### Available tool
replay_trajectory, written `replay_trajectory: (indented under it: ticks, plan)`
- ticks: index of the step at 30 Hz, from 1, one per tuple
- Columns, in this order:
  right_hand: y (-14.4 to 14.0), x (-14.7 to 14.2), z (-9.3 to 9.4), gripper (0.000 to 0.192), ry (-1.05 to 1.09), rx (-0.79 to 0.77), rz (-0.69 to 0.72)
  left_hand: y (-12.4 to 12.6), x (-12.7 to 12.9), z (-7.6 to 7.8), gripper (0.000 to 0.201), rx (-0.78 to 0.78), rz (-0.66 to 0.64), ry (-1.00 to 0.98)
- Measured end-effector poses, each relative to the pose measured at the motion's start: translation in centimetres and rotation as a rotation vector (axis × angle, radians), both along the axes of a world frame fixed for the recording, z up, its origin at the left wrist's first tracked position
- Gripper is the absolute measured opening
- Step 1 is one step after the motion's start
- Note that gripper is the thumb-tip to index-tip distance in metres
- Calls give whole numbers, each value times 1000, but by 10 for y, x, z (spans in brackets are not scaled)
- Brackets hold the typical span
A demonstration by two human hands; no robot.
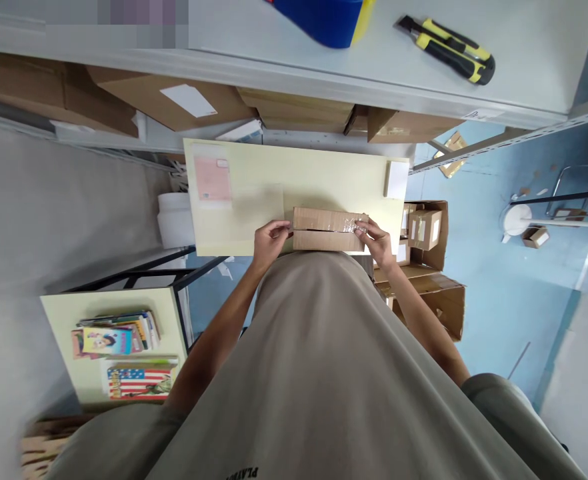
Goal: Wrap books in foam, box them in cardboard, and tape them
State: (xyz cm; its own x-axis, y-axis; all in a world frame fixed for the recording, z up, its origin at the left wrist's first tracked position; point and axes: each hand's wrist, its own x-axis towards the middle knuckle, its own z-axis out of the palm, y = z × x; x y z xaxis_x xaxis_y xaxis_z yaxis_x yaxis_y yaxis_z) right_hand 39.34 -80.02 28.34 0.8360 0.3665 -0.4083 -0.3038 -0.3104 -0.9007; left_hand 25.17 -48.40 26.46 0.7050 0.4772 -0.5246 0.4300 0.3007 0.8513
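A small brown cardboard box (327,230) lies on the pale yellow table (294,177) right in front of my body. Clear tape runs along its closed flaps. My left hand (270,241) grips the box's left end, fingers pinched at the seam. My right hand (375,240) holds the right end, fingertips on the shiny tape there. My grey shirt hides the table's near edge.
A pink slip (213,179) lies at the table's left end and a white block (397,179) at its right. A yellow-black utility knife (449,50) rests on the shelf above. Cardboard boxes (427,230) stand on the blue floor to the right. Books (119,340) sit lower left.
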Motion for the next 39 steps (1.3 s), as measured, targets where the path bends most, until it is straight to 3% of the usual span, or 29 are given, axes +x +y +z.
replay_trajectory:
  ticks: [4, 9, 18, 23, 28, 33, 36, 39]
  plan:
    - [-1, 0, -3, 58, 4, 5, -4, 4, 2, 11, 62, -122, 17, 39]
    - [-1, 2, -3, 54, 0, 17, -7, 14, 7, 8, 74, -229, -6, 85]
    - [3, 2, 0, 56, -10, -9, -13, 5, 11, -7, 59, -301, 107, 99]
    - [5, 0, 2, 63, -7, -29, -11, -6, 4, -3, 43, -71, 73, 58]
    - [10, -1, 16, 62, -35, -42, -6, -12, 2, 27, 47, 340, -112, -63]
    - [29, 17, 30, 63, -105, -32, 9, 6, 24, 50, 53, 508, -155, -105]
    - [44, 32, 30, 65, -142, -21, -5, 21, 43, 47, 52, 540, -156, -137]
    - [55, 44, 24, 71, -172, -43, 19, 29, 58, 35, 43, 612, -175, -130]
